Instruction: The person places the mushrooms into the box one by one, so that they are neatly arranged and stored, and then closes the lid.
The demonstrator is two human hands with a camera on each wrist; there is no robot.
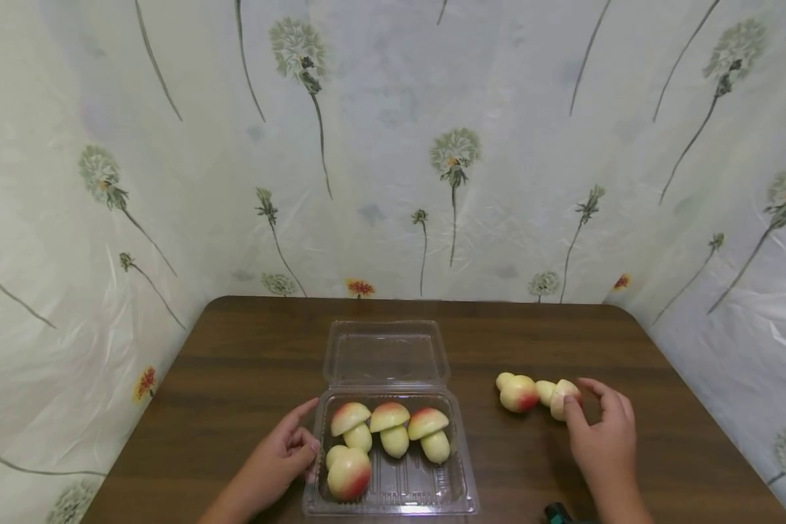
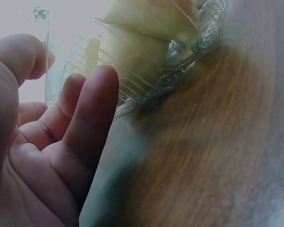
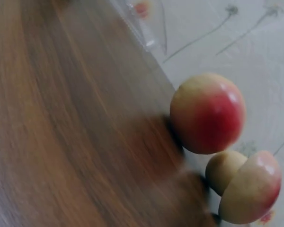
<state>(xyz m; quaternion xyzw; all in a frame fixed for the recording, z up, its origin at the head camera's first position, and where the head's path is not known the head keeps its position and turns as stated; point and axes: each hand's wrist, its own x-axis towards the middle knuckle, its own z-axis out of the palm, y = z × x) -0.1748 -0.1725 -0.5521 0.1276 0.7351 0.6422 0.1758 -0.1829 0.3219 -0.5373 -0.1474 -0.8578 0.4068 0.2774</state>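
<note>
Your bare left hand (image 1: pixel 282 453), at seven o'clock in the head view, meets a bare left forearm (image 1: pixel 239 496); your bare right hand (image 1: pixel 601 423), at four, a bare right forearm (image 1: pixel 618 498). Beside it, at five, a small black-and-teal piece (image 1: pixel 555 513) shows, attachment unclear.

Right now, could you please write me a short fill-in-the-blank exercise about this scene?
The clear container holds ____ mushrooms.
Its hinged lid is not closed but ____.
The hand touching a mushroom is the person's ____ hand.
Outside the container, ____ mushrooms are visible.
Missing words: four; open; right; two.
</note>
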